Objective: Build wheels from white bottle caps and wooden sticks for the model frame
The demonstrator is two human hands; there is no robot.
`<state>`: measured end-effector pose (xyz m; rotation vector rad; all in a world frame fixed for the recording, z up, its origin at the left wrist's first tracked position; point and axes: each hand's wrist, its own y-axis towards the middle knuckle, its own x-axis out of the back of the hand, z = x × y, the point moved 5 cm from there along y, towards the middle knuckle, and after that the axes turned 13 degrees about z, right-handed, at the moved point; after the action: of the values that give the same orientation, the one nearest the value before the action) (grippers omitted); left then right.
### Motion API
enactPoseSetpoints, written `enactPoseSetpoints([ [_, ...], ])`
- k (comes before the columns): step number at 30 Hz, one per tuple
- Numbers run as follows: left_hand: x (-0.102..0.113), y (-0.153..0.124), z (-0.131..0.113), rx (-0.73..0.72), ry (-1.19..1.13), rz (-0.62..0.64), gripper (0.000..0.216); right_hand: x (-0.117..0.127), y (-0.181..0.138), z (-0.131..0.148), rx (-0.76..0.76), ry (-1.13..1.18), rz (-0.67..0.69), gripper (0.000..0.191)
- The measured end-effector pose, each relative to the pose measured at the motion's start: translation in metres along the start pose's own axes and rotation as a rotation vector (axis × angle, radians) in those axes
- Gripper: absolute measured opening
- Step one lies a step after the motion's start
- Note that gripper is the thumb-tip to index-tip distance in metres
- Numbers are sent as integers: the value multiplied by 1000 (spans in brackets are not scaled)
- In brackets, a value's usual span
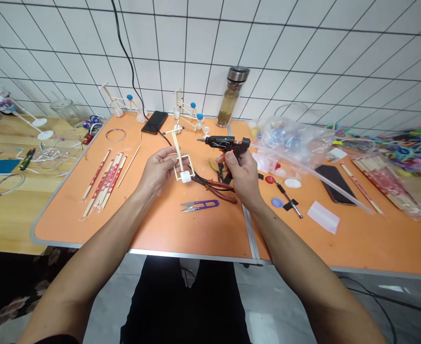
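Observation:
Between the fingers of my left hand [159, 171] is a small frame of wooden sticks [178, 149], with a white block [185, 177] at its lower end and a dark-tipped crosspiece at the top. My right hand [244, 177] grips a black hot glue gun [220, 141] by its handle. Its nozzle points left toward the frame, apart from it. A clear glue stick [310, 172] juts out of the gun's back. Below the hands lie purple thread snips [200, 206] and pliers with red-brown handles [221, 190].
Small stick models with blue caps [193, 105] stand along the wall near a phone [155, 122] and a tea bottle [232, 98]. Wrapped chopsticks [106, 184] lie at left. On the right are a plastic bag [292, 138], another phone [334, 184] and a pen [289, 199].

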<state>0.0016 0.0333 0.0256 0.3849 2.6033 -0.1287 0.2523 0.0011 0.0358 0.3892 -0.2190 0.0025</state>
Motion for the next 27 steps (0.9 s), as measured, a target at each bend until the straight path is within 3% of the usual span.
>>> enactPoseSetpoints([
  [13, 6, 1, -3, -3, 12, -28, 28, 0, 8, -23, -45, 253, 79, 66],
  [27, 19, 5, 1, 20, 26, -71, 25, 0, 10, -28, 45, 183, 211, 56],
])
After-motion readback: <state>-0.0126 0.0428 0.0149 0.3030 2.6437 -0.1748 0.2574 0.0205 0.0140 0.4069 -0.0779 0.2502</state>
